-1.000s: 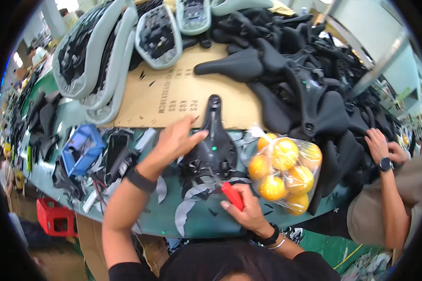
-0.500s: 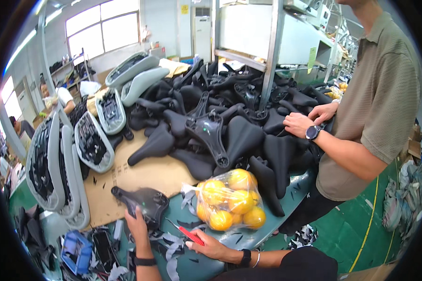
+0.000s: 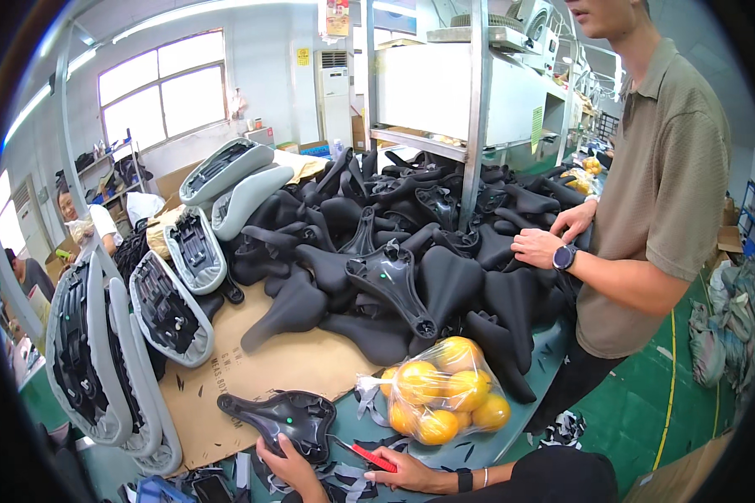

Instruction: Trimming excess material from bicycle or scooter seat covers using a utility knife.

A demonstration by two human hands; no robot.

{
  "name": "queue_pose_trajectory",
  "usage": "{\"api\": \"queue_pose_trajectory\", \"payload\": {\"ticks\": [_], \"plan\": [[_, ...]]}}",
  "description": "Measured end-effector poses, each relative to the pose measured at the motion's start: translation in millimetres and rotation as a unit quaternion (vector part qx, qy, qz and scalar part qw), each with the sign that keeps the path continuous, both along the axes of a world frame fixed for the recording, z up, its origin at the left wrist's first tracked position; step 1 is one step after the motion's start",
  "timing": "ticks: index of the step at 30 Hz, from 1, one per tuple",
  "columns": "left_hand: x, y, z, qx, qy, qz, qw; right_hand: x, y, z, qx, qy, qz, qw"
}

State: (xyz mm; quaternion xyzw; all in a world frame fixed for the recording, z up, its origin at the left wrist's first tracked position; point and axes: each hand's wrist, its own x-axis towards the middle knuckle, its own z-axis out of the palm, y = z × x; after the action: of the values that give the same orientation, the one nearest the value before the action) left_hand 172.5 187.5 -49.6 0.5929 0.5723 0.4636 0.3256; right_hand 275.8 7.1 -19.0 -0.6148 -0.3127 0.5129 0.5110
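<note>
A black bicycle saddle (image 3: pixel 285 417) lies upside down at the near edge of the table, half on a sheet of brown cardboard (image 3: pixel 252 369). My left hand (image 3: pixel 283 463) grips its wide rear end from below. My right hand (image 3: pixel 407 474) holds a small red-handled cutter (image 3: pixel 371 458), its thin blade pointing left toward the saddle. A clear bag of oranges (image 3: pixel 445 390) sits just right of the saddle, above my right hand.
A big heap of black saddles (image 3: pixel 411 251) fills the table's middle and far side. Grey-rimmed saddles (image 3: pixel 176 293) stand in a row at the left. A person in an olive shirt (image 3: pixel 671 201) stands at the right, hands on the heap. Metal shelving (image 3: pixel 470 92) rises behind.
The view has swung upward, from looking down on the table to looking across the room. Both hands now sit at the bottom edge, still on the saddle and the cutter.
</note>
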Motion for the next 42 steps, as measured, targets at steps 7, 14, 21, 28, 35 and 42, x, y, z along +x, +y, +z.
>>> {"api": "queue_pose_trajectory", "payload": {"ticks": [7,14,21,28,35,42], "plan": [[-2,-1,3,-0.009,-0.023,-0.018,1.0,-17,25,91,0.104,-0.016,0.067,0.992],[-6,8,-11,0.006,-0.038,-0.01,0.999,153,-8,213,0.341,0.078,-0.227,0.909],[1,3,-3,-0.002,-0.06,-0.04,0.997,378,-22,244,0.347,0.143,-0.477,0.794],[-1,1,-3,0.007,-0.05,-0.004,0.999,403,0,217,0.346,0.146,-0.524,0.765],[-7,0,-5,0.037,-0.058,-0.012,0.998,192,-3,235,0.29,0.003,-0.201,0.936],[-6,4,-15,0.027,-0.062,-0.021,0.998,25,-30,165,0.005,0.095,0.075,0.993]]}}
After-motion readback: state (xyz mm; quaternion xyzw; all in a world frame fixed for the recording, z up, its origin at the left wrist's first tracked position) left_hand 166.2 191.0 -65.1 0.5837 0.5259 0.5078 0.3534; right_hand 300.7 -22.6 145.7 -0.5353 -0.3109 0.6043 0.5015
